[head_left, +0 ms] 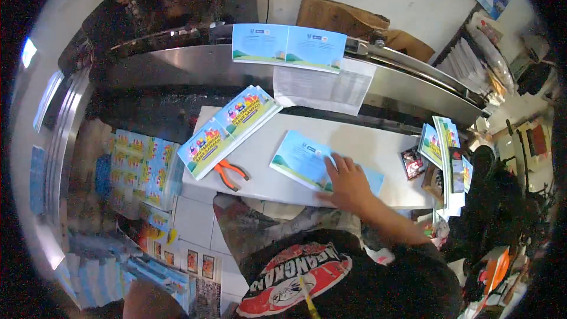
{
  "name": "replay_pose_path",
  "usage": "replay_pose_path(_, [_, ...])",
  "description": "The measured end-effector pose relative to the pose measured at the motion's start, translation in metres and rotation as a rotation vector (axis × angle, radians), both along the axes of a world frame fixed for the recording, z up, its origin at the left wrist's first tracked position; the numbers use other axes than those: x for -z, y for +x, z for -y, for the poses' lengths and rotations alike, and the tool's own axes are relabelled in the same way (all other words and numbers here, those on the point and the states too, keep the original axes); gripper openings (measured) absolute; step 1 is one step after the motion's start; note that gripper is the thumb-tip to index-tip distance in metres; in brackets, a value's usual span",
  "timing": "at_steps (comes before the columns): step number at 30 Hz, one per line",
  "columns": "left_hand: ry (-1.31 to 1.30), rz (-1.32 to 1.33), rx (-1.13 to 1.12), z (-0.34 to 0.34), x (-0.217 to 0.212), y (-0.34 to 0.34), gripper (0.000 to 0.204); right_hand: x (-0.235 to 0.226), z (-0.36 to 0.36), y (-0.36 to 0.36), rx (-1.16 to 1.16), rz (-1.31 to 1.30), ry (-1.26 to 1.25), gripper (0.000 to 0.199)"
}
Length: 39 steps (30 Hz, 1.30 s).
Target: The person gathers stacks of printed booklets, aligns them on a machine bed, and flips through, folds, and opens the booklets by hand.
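My right hand (349, 184) rests with fingers spread on a light blue printed booklet stack (298, 159) on the white table (260, 183). The stack has a green hill pattern along its lower edge, and my hand covers part of it. To the left, a thicker stack of colourful double-width booklets (227, 133) lies slanted. An orange-handled tool that looks like pliers (236, 169) is beside that stack, its head out of sight. Of my left side only a piece of bare arm (150, 302) shows at the lower edge; the left hand is out of view.
Behind the table runs a metal machine bar (195, 59) with a blue printed sheet (289, 47) and white paper (325, 88) on it. Upright booklets (440, 142), a phone-like dark object (456, 171) and a small dark packet (413, 161) stand at right. Printed stacks (144, 165) are at left.
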<state>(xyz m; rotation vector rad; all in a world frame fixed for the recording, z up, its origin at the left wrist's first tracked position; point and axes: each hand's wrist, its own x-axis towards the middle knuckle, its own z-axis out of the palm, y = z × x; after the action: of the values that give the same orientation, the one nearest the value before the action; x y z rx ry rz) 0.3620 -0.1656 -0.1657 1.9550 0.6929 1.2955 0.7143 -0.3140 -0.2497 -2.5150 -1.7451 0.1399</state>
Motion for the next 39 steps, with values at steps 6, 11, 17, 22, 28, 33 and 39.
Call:
replay_pose_path(6, [-0.064, 0.173, -0.39, -0.084, 0.04, -0.01, 0.041, 0.022, 0.034, -0.052, -0.071, 0.049, 0.021, 0.081])
replay_pose_path(11, [-0.106, 0.177, -0.501, -0.136, 0.106, 0.0, 0.04, -0.002, 0.038, -0.07, -0.149, -0.053, -0.07, 0.071])
replay_pose_path(17, [-0.022, -0.118, 0.087, -0.081, 0.023, -0.017, 0.022, -0.02, 0.037, -0.056, -0.136, -0.354, -0.131, 0.038])
replay_pose_path(22, [0.708, -0.053, 0.634, -0.068, -0.104, -0.042, 0.019, -0.089, -0.023, -0.038, 0.046, -0.097, -0.069, 0.023])
replay_pose_path(28, [0.174, 0.148, 0.377, -0.052, -0.071, -0.111, 0.011, -0.17, -0.095, 0.019, 0.284, -0.129, -0.038, 0.041])
replay_pose_path(33, [-0.165, -0.165, -0.316, -0.066, 0.071, -0.117, 0.023, -0.23, -0.164, 0.152, -0.014, -0.119, 0.549, 0.043])
replay_pose_path(39, [-0.398, -0.47, -0.205, -0.009, 0.193, -0.099, 0.037, -0.146, -0.275, 0.136, -0.142, 0.248, 0.651, 0.041])
